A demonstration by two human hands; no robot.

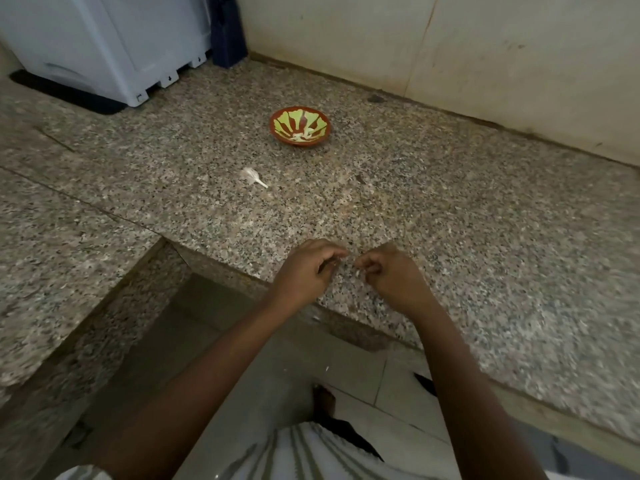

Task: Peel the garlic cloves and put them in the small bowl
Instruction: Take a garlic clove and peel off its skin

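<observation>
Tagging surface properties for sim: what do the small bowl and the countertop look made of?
Small bowl: likely glazed ceramic or painted clay; red-brown rim and wall, yellow-green pattern inside. Melamine not ruled out. Countertop: apparently granite, smooth finish; speckled pink, grey and black grain, visible seams between slabs.

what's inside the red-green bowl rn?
A few pale peeled garlic cloves lie at the bottom of the small bowl, toward its near side. Exact count unclear; the near wall may hide part of them.
</observation>
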